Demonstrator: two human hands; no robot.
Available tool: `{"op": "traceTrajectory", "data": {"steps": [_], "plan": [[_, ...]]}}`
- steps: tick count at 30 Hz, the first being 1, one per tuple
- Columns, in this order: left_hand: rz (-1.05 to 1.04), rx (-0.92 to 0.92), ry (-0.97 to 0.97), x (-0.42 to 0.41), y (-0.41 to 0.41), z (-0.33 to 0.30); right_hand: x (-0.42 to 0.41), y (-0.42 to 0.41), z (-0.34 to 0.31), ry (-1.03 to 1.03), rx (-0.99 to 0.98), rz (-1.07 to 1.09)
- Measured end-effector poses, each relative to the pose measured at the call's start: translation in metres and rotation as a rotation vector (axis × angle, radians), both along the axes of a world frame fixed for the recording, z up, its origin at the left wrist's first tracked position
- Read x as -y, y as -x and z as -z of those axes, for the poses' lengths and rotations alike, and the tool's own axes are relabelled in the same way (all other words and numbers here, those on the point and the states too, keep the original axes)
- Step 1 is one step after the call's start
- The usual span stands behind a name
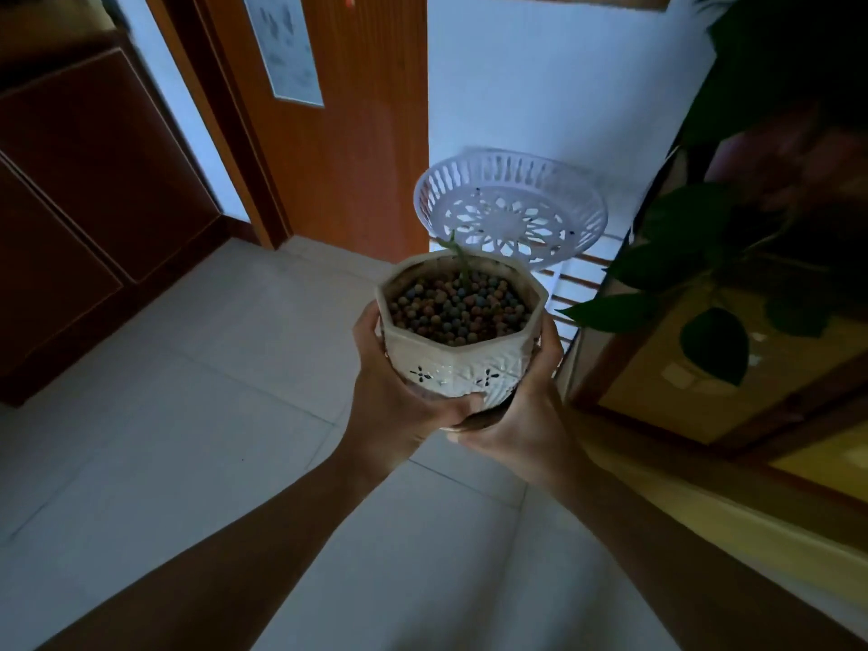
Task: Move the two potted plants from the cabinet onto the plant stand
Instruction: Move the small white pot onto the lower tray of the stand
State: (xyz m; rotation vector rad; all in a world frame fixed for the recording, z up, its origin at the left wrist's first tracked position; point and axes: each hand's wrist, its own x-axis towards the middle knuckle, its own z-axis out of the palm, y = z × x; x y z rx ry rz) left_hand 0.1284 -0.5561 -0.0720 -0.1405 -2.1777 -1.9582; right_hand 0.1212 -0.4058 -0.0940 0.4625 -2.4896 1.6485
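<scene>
Cradling the white pot point(458, 350) between left hand point(399, 392) and right hand point(521, 411), both clamped underneath for support, I face the plant stand point(509, 213).

Pot point(458, 340) between both hands, before basket point(509, 206); leafy plant point(732, 256) right.

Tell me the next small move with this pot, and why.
Probably carry the white pot forward and set it down in the white lattice tray atop the stand. Both the left hand and right hand cradle it in the air, short of the tray, which holds nothing.
</scene>
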Motion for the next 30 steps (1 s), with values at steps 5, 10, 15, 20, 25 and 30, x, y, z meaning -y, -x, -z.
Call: {"op": "traceTrajectory", "data": {"steps": [5,10,15,20,25,30], "plan": [[0.018,0.023,-0.029,0.002,0.006,0.033,0.004,0.005,0.034,-0.026,0.005,0.015],[-0.007,0.015,0.0,0.0,0.017,0.072,0.001,0.024,0.077,-0.038,-0.016,-0.023],[-0.056,0.013,0.03,-0.002,0.03,0.123,-0.004,0.043,0.126,-0.03,-0.039,-0.089],[-0.067,-0.016,0.058,-0.007,0.045,0.19,-0.01,0.061,0.194,-0.021,-0.072,-0.102],[-0.064,-0.039,0.062,-0.019,0.066,0.26,-0.019,0.081,0.265,-0.057,-0.145,-0.068],[-0.045,-0.102,0.054,-0.036,0.089,0.32,-0.036,0.1,0.324,-0.065,-0.173,-0.048]]}}
